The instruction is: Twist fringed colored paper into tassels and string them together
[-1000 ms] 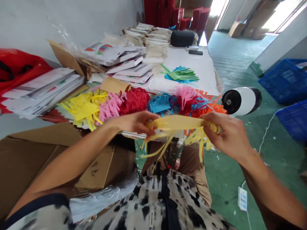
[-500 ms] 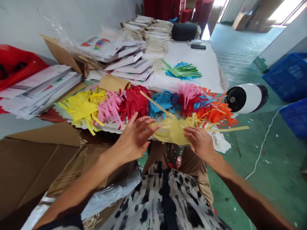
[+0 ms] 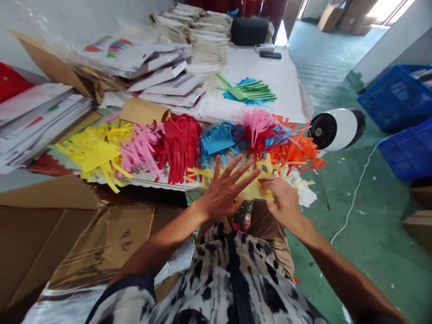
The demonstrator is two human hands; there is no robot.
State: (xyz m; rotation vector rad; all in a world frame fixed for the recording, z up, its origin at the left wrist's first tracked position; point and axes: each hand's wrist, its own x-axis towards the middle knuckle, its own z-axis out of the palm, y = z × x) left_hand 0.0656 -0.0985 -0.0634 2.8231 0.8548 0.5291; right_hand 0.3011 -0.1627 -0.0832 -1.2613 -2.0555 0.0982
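Observation:
My left hand [image 3: 224, 189] lies flat with fingers spread on a yellow fringed paper piece [image 3: 251, 186] at the near edge of the table. My right hand [image 3: 281, 198] rests on the same piece's right part, fingers bent and pressing it down. Just beyond lies a row of fringed paper bundles: yellow [image 3: 92, 153], pink [image 3: 141, 150], red [image 3: 180, 144], blue [image 3: 218, 141], a mixed pink and red one [image 3: 261, 128] and orange [image 3: 297, 153].
Stacks of printed white packets [image 3: 168, 83] and cream sheets [image 3: 205, 49] cover the table's left and far part; green and blue fringes [image 3: 249, 90] lie on the white tabletop [image 3: 286, 94]. Brown cardboard boxes [image 3: 77, 234] stand at my left, a small white fan [image 3: 335, 130] and blue crates [image 3: 398, 99] at right.
I held the yellow fringed piece up between both hands; it now lies on the table edge. My left hand has opened flat on it and my right presses it down.

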